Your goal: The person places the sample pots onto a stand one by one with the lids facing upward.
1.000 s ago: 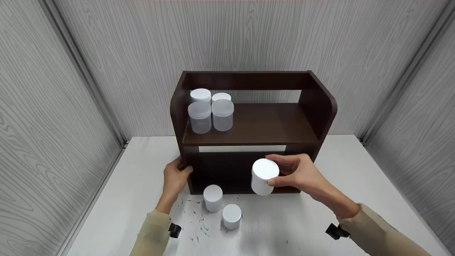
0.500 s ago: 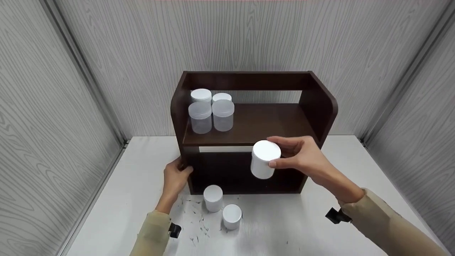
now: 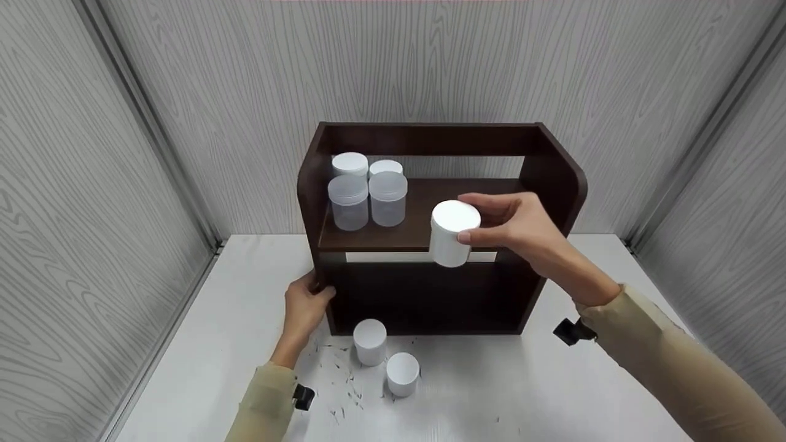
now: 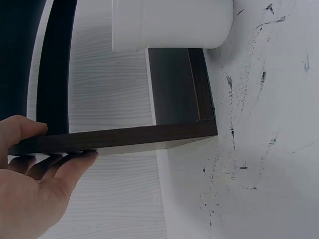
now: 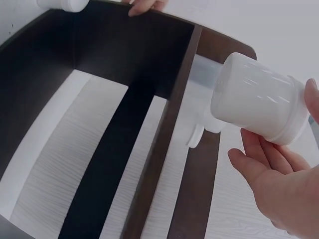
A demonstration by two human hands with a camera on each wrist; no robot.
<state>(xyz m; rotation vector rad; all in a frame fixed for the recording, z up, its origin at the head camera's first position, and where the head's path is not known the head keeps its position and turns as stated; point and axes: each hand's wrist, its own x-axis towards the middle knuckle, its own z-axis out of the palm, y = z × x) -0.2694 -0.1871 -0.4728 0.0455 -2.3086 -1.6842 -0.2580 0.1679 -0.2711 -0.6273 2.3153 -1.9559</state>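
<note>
A dark brown two-tier shelf [image 3: 454, 294] stands on the white table. My right hand [image 3: 519, 224] pinches a white lidded jar [image 3: 451, 242] near its lid between thumb and fingers, upright in front of the upper board's edge. In the right wrist view the same jar [image 5: 256, 97] shows its smooth white body. My left hand [image 3: 305, 307] grips the shelf's left side panel; in the left wrist view thumb and fingers lie on either side of the panel [image 4: 134, 137]. On the upper board's left, two translucent jars [image 3: 388, 199] stand before two white-lidded jars [image 3: 350, 162].
Two more white jars [image 3: 370, 341] [image 3: 403, 373] stand on the table [image 3: 479, 393] before the shelf's lower left. Dark scuff marks cover the table near them. Grey wood-grain walls [image 3: 430, 61] enclose the back and both sides.
My right hand has lifted the white jar from in front of the lower compartment to the height of the upper board's front edge. The left hand keeps its grip on the side panel.
</note>
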